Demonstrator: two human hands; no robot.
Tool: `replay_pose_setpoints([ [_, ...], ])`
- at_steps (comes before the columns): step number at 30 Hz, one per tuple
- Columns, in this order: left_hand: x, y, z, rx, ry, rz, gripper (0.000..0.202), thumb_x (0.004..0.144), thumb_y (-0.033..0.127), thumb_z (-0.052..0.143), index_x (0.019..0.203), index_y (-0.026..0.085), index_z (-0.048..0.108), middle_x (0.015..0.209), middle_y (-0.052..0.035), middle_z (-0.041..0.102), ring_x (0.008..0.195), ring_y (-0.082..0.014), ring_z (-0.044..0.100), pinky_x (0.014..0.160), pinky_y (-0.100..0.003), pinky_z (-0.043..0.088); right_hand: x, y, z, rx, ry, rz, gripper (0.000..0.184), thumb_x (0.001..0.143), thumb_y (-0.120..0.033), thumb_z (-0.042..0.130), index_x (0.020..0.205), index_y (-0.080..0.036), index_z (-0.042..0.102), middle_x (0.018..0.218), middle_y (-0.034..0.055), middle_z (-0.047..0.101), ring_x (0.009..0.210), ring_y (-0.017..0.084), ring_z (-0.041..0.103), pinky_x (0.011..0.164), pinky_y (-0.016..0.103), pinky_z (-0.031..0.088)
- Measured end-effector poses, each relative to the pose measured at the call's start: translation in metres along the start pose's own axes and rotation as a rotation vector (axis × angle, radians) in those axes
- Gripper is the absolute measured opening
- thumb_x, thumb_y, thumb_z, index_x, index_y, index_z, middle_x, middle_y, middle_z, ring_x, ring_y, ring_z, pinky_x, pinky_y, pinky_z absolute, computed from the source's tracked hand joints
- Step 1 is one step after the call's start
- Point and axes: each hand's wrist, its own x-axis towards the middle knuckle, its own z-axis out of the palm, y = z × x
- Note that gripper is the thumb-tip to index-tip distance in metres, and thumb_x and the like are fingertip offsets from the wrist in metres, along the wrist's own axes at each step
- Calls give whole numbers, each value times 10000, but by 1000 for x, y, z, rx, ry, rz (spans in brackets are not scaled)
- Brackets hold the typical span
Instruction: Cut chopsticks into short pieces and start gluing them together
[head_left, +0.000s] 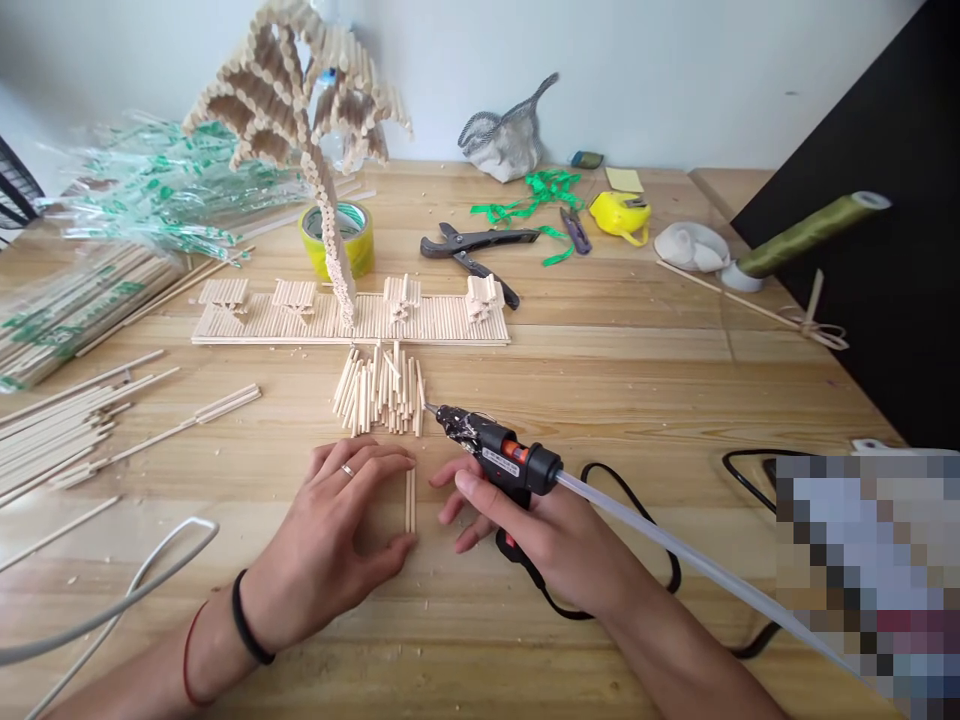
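On the table lie two short wooden sticks (410, 500) side by side. The thumb and forefinger of my left hand (341, 525) bracket them, fingertips at their two ends. In my right hand (525, 535) is a black hot glue gun (499, 450), its fingers partly loose around the handle. A long clear glue stick (675, 550) runs out of the gun's back. The nozzle points left, beside a pile of short cut sticks (382, 388). Behind that pile stands a stick-built model: a slatted base (442, 312) carrying small table-like pieces and a tall tree (322, 190).
Yellow tape (364, 255), black-handled cutters (480, 243), green ribbon (555, 190) and a yellow tape measure (621, 215) lie at the back. Long sticks (60, 425) and bagged sticks (90, 300) fill the left. A white cable (135, 590) loops front left; a black cord (671, 580) curves beside my right arm.
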Motion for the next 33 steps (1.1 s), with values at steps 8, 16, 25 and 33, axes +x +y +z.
replay_pose_setpoints([
  [8,2,1,-1,-72,39,25,486,843,133,734,1250,245,494,1241,-82,643,1139,-281,560,978,-466,423,1,-1,1,3,32,-43,382,934,-541,656,970,-162,690,881,60,703,780,188,709,696,348,682],
  [16,-2,5,-6,-228,123,181,560,898,142,718,1386,216,453,1336,-121,597,1233,-251,548,1027,-395,425,-5,-5,5,28,8,-75,258,906,-362,741,829,-227,535,1070,27,728,826,150,718,787,289,632],
  [25,-13,8,-6,-283,183,250,556,910,193,766,1383,168,474,1375,-158,595,1284,-244,562,1050,-378,439,-5,3,10,244,-283,17,296,876,-317,783,851,-239,499,1039,46,762,1066,231,706,924,356,552],
  [33,-15,10,-7,-266,222,241,517,924,228,759,1358,155,489,1313,-156,589,1232,-233,585,1030,-343,477,-7,11,10,341,-262,93,334,862,-317,819,869,-238,495,941,-1,735,957,183,715,841,296,542],
])
